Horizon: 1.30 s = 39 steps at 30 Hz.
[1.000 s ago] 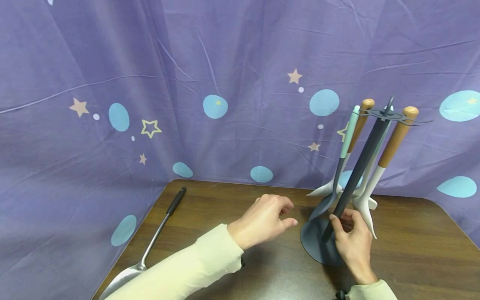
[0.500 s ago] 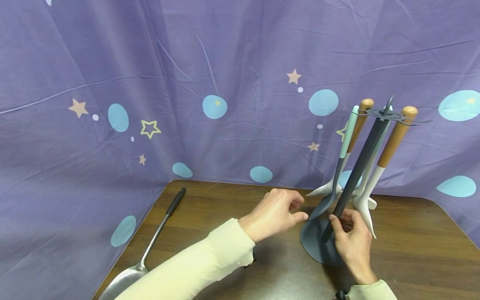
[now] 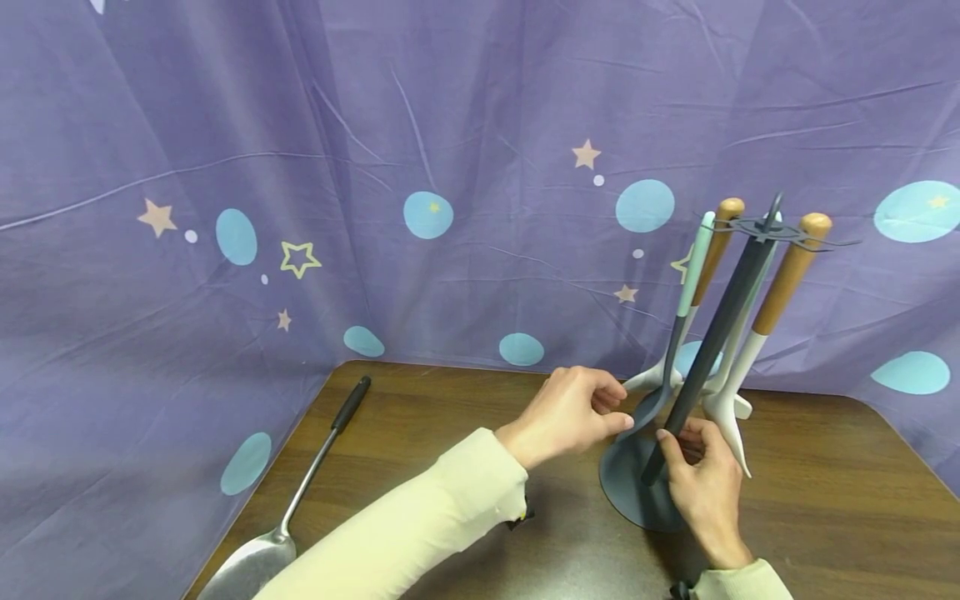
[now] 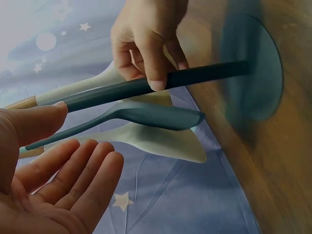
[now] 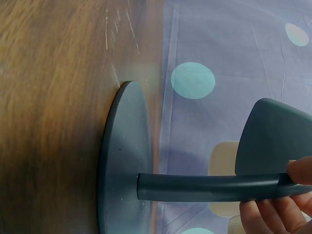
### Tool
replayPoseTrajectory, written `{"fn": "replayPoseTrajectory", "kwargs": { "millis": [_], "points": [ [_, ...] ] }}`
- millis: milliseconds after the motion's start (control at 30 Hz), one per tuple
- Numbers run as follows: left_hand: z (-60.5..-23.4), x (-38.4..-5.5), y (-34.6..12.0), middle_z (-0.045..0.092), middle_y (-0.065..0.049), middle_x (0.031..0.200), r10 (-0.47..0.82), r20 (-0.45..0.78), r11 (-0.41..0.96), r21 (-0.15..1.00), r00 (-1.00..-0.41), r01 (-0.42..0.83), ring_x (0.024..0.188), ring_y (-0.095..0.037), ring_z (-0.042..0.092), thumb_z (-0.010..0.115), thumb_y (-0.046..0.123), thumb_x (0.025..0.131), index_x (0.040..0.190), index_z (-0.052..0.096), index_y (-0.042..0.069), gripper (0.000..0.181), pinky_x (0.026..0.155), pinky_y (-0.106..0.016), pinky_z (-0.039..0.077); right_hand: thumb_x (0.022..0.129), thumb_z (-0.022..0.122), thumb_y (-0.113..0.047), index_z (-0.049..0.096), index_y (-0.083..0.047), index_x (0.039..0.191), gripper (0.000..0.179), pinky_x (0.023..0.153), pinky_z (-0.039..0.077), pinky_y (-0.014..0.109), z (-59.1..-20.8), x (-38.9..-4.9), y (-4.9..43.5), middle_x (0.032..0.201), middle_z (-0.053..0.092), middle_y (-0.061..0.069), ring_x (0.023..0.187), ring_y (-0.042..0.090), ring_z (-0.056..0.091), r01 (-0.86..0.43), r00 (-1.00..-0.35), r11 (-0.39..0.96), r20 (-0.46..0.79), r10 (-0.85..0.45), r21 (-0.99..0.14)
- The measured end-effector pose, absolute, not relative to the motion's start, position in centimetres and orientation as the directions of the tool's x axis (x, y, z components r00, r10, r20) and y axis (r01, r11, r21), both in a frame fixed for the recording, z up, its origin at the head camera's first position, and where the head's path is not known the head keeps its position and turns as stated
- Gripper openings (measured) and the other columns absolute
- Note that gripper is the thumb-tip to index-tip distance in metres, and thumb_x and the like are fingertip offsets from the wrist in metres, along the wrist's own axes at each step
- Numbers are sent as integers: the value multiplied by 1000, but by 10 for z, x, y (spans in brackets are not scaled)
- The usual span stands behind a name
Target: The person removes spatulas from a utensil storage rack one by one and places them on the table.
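Note:
A dark utensil stand, with an upright pole [image 3: 716, 346] and a round base [image 3: 628, 487], stands on the right of the table. Low on the pole, my right hand [image 3: 708, 487] holds it between thumb and fingers. From the stand's top ring [image 3: 765, 230] hangs a dark turner [image 4: 146, 114] with a mint handle [image 3: 696, 267]. My left hand [image 3: 573, 408] is beside the turner's blade, fingers relaxed and apart from the thumb, gripping nothing. Whether it touches the turner I cannot tell. White utensils with wooden handles [image 3: 787, 279] hang around the pole; another pale one is partly hidden behind it.
A steel wok spatula [image 3: 300, 492] with a black handle lies along the left side of the brown wooden table [image 3: 427, 400]. Behind the table and on its left hangs a purple curtain [image 3: 487, 275] printed with stars and blue spots.
My left hand has moved right and slightly away from me, coming up to the dark turner on the stand. The right hand keeps its hold on the pole.

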<state>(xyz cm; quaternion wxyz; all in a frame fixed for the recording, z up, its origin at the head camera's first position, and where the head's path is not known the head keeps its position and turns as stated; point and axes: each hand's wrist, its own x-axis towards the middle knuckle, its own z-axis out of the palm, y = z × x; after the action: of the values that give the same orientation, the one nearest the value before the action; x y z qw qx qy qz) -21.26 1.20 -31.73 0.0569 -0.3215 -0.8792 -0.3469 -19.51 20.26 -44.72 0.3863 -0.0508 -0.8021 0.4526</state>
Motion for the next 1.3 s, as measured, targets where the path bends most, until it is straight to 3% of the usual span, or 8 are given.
{"fn": "replayPoseTrajectory", "kwargs": {
  "millis": [333, 667, 767, 1100, 1300],
  "points": [
    [-317, -221, 23, 70, 9, 82, 461, 315, 424, 743, -830, 518, 68, 7, 60, 79, 17, 79, 96, 73, 10, 19, 65, -10, 48, 80, 74, 0, 63, 0, 96, 19, 65, 48, 8, -448, -195, 202, 84, 68, 11, 69, -13, 54, -265, -705, 577, 564, 430, -772],
    [-320, -230, 37, 72, -3, 92, 469, 317, 217, 863, -824, 456, 73, 3, 63, 77, 8, 79, 105, 70, 4, 27, 69, -15, 52, 80, 74, -1, 62, 0, 95, 19, 65, 47, 6, -447, -195, 202, 84, 69, 11, 69, -13, 54, -270, -703, 578, 568, 428, -770],
    [-322, -232, 42, 72, -7, 97, 468, 314, 172, 884, -826, 434, 75, 2, 64, 76, 5, 79, 108, 70, 3, 29, 70, -16, 53, 80, 74, -1, 62, 0, 95, 19, 65, 46, 6, -447, -195, 202, 84, 69, 12, 69, -13, 54, -275, -702, 577, 571, 426, -769],
    [-326, -237, 57, 72, -6, 96, 396, 348, 124, 897, -850, 425, 75, 3, 63, 75, 7, 81, 109, 69, 1, 28, 69, -15, 52, 80, 74, 0, 62, 1, 95, 19, 65, 47, 6, -447, -196, 203, 83, 69, 12, 69, -13, 54, -286, -694, 582, 584, 422, -761],
    [-331, -242, 65, 70, -8, 106, 370, 344, 91, 911, -863, 402, 85, -1, 65, 74, 7, 83, 119, 65, 2, 38, 73, -14, 52, 79, 74, 0, 63, 0, 95, 20, 64, 46, 6, -448, -196, 202, 84, 69, 12, 68, -13, 54, -275, -697, 584, 577, 426, -764]
  ]
}}
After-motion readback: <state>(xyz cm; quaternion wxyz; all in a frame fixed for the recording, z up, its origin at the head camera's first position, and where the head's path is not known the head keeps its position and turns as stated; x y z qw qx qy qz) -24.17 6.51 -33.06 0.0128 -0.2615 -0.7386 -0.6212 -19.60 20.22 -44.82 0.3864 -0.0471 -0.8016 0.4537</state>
